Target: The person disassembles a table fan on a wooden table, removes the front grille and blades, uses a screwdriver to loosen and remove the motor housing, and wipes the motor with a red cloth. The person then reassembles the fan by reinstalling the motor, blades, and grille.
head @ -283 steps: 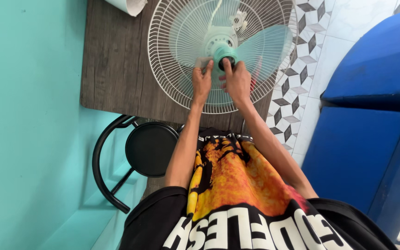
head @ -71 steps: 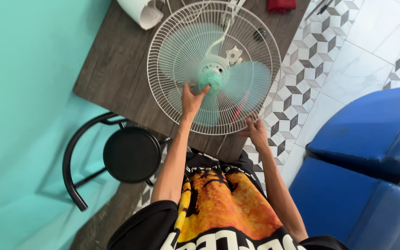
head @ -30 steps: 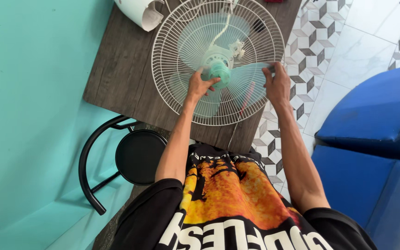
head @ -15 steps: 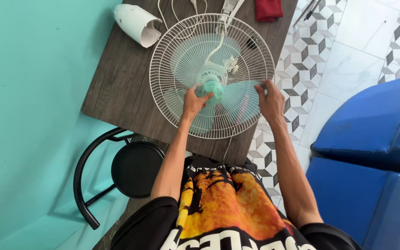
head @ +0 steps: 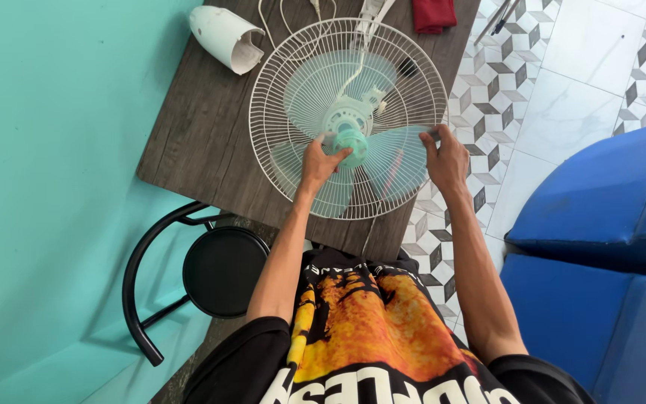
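Since half a second ago little has shifted: both hands keep their places on the fan, and the camera has only drifted a touch, so more of the dark wood-grain tabletop shows on the left.

From the head camera, a round white wire fan guard lies flat on the tabletop near its front right corner, with translucent pale-green plastic blades resting inside it. The left hand has its fingertips pinched narrowly around the mint-green round hub cap at the centre of the blades. The right hand is closed on the right-hand rim of the guard, where a blade tip meets the wire, steadying it.

By the look of it, the step in hand is turning the hub cap while the guard and blades are held still; whether it is going on or coming off cannot be told. A next move would call for a firm twist from the left fingers while the right hand resists the blades' spin.

Behind the fan lie a white plastic cylindrical housing, a white cord and a folded red cloth. A black round metal stool stands below the table edge, and blue padded seats sit well apart on the right.
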